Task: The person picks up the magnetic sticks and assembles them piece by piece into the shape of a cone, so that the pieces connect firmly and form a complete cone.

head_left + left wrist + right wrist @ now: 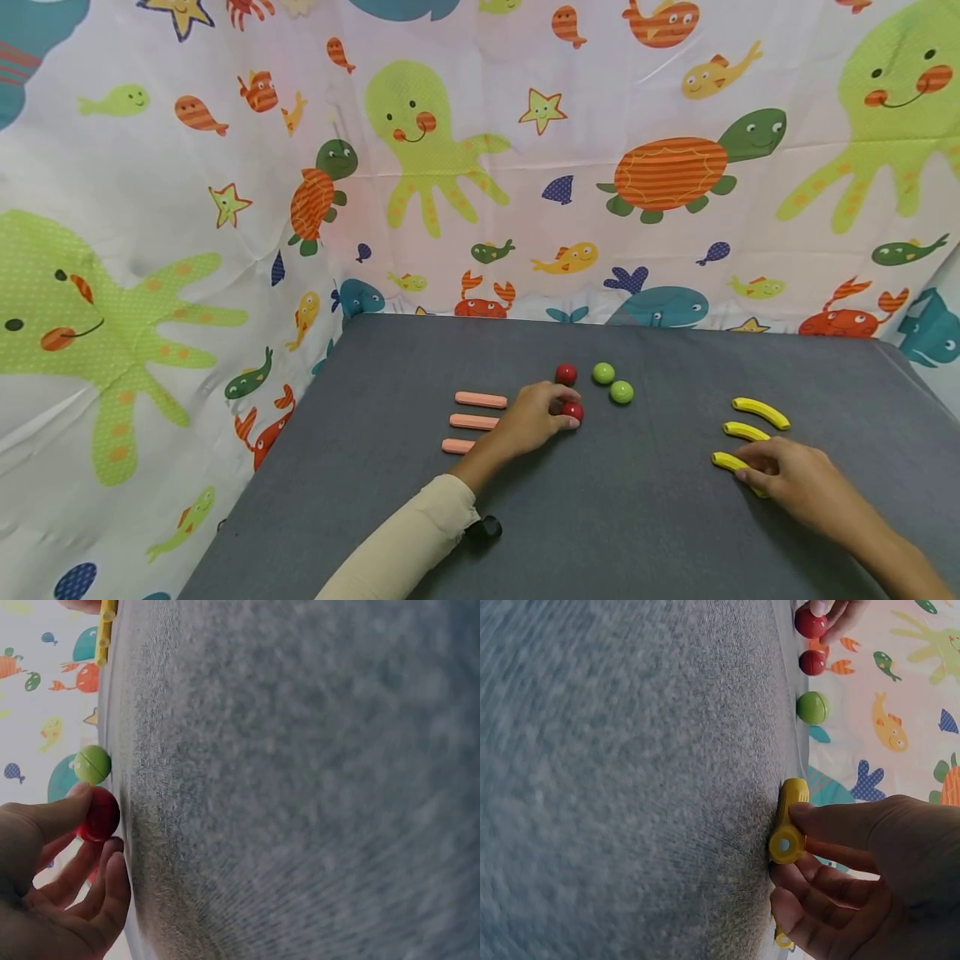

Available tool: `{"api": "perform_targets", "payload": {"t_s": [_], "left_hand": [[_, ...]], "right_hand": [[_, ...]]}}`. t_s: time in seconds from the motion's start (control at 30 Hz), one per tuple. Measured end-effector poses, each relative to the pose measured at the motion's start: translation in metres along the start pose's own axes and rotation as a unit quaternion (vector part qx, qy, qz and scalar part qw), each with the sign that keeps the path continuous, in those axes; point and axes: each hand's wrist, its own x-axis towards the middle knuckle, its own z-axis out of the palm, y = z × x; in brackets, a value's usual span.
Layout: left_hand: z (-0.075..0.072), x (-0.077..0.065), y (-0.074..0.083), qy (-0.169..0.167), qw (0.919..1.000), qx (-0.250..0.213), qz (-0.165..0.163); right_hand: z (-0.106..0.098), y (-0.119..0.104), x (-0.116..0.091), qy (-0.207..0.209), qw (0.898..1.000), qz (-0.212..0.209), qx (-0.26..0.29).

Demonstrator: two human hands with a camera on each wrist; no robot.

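My left hand [534, 417] pinches a small shiny red ball [573, 411] between thumb and fingers, low over the grey tabletop. Just beyond it lies a second red ball [566, 374], with two green balls [622, 392] to its right; a seam shows round one green ball [92, 763] in the left wrist view. On the right, my right hand [797, 477] grips the nearest toy banana [727, 461], thumb on top and fingers below. Two more toy bananas [761, 412] lie behind it. The held banana's round end [786, 845] faces the right wrist camera.
Three pink toy sausages [481, 400] lie in a column left of my left hand, the nearest partly hidden by the forearm. A small black object [489, 527] shows beside the sleeve. A curtain [480, 192] printed with sea animals borders the table [637, 517] behind and at left.
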Motion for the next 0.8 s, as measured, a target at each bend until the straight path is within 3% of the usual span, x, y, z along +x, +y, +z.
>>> {"api": "perform_targets", "payload": {"t_s": [0.2,0.53,0.8], "left_hand": [[-0.002,-0.007,0.0,0.0,0.9999,-0.011,0.005],[-0.005,-0.026,0.006,0.006,0.9951,-0.098,-0.005],[0.002,-0.039,0.012,0.007,0.9939,-0.109,-0.015]], "right_hand": [[0.003,-0.004,-0.001,0.011,1.0,-0.004,-0.003],[0.006,-0.022,-0.001,0.038,0.999,-0.002,0.027],[0.01,-0.044,0.002,0.046,0.996,-0.012,0.072]]}}
